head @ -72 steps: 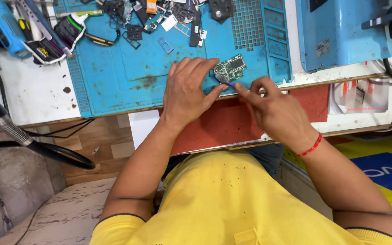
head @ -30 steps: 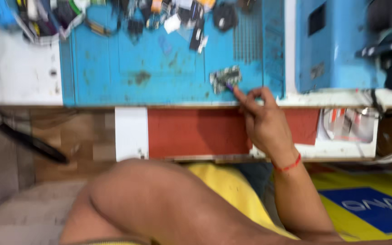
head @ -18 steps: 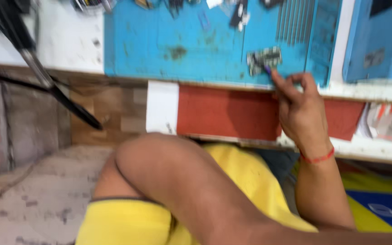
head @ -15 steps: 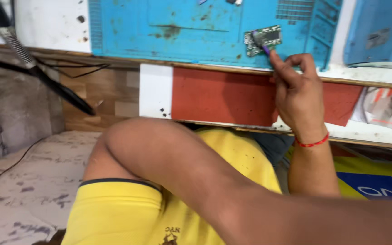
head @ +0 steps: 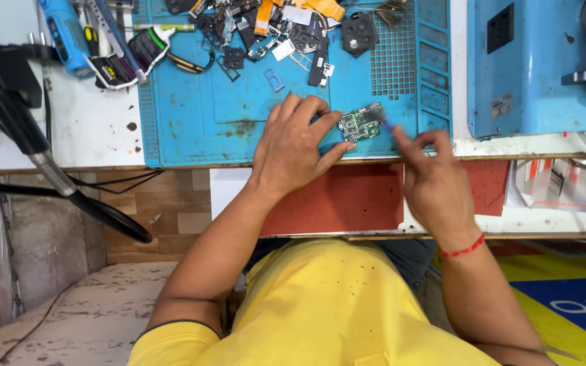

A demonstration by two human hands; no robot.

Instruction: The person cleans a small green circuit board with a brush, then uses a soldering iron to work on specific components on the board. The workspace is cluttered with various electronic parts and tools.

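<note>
Grip: left hand (head: 293, 142) splayed flat, fingertips pinning green circuit board (head: 361, 124) on blue mat (head: 191, 115) near table edge. Right hand (head: 432, 179) pinches a thin tool, blurred. Board looks light, stiff, fragile; best held by its edges.

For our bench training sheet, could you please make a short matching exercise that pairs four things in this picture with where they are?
Things:
1. green circuit board
2. left hand
3. red thread band
4. loose phone parts

Places:
A. far end of the blue mat
B. right wrist
C. near edge of the mat, between the hands
D. flat on the mat, fingertips at the board

Pairs: 1-C, 2-D, 3-B, 4-A
</note>
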